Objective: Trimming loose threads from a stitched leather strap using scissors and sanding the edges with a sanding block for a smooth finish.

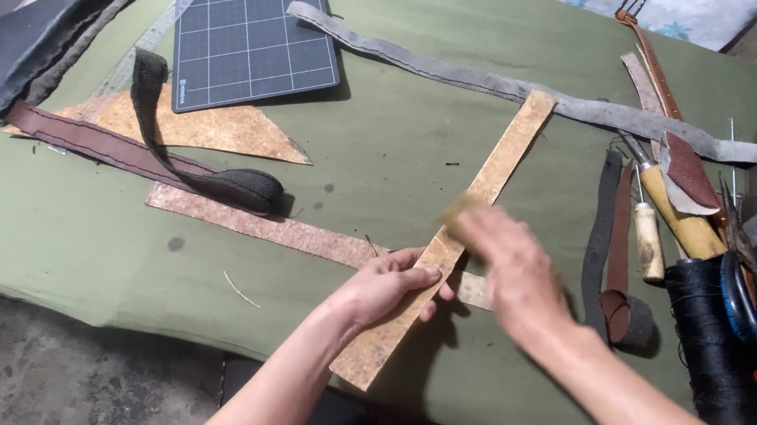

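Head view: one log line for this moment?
left hand pressing tan leather strip | right hand blurred above it | green cloth | thread spool right

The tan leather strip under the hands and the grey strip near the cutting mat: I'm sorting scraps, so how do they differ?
The tan leather strip is straight, wide and mottled; the grey strip is narrower and wavy. The left hand presses the tan one, with the blurred right hand over it; the grey one lies untouched. The tan strip's far end overlaps the grey. Both rest on the green cloth.
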